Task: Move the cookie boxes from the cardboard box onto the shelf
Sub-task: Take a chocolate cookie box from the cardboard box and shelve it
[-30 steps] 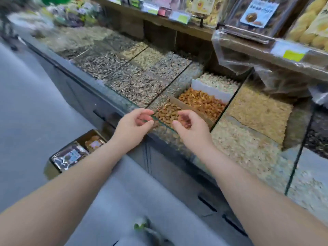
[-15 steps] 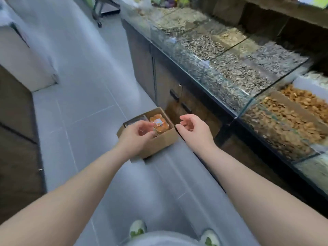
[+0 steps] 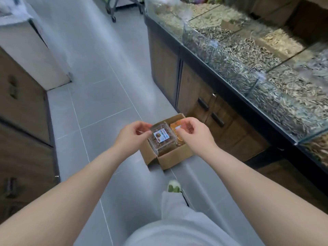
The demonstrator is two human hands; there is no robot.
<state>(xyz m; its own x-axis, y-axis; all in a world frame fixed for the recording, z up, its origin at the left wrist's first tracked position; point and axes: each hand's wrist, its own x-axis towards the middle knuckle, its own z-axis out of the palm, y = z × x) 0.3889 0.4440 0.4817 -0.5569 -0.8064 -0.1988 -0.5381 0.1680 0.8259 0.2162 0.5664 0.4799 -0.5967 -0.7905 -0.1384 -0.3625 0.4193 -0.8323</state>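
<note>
While both forearms reach down, my left hand (image 3: pixel 132 134) pinches the clear cookie box (image 3: pixel 160 139) at its left corner; my right hand (image 3: pixel 193 134) curls at its opposite edge, grasp unclear. Box: transparent, labelled, brown cookies, between my hands, inside the cardboard box (image 3: pixel 175 157).

— Where does the head view look from?
— From the person's own head, standing, facing forward and steeply down along the aisle floor (image 3: pixel 99 96).
— How near is it?
— Close. The left forearm (image 3: pixel 71 183) and right forearm (image 3: pixel 257 183) enter from the bottom corners. The cardboard box (image 3: pixel 170 158) on the floor sits mid-frame. The glass-fronted counter (image 3: pixel 230 68) runs along the right edge.
</note>
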